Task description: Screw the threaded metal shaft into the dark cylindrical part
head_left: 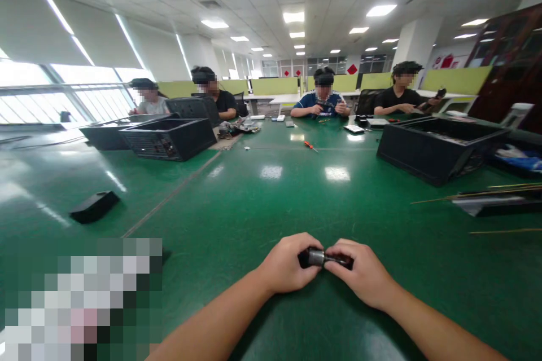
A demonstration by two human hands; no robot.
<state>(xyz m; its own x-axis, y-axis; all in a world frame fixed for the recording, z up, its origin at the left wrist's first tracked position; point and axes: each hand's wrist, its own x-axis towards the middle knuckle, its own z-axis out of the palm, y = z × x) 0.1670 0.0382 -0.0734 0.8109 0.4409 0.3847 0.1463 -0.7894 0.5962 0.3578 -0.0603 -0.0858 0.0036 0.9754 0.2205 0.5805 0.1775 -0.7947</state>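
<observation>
Both my hands meet low in the middle of the green table (254, 203). My left hand (288, 265) and my right hand (364, 273) are each closed on the ends of a small dark tool with a silver metal collar (317, 257). The fingers are curled round it, and most of the tool is hidden by them. Its black tip pokes out toward my right hand.
A black flat piece (94, 206) lies at the left. Black computer cases (169, 138) (438, 149) stand left and right. An orange-handled screwdriver (310, 146) lies mid-table. Thin sticks and a dark panel (499, 200) lie at the right. Several people sit working at the far side.
</observation>
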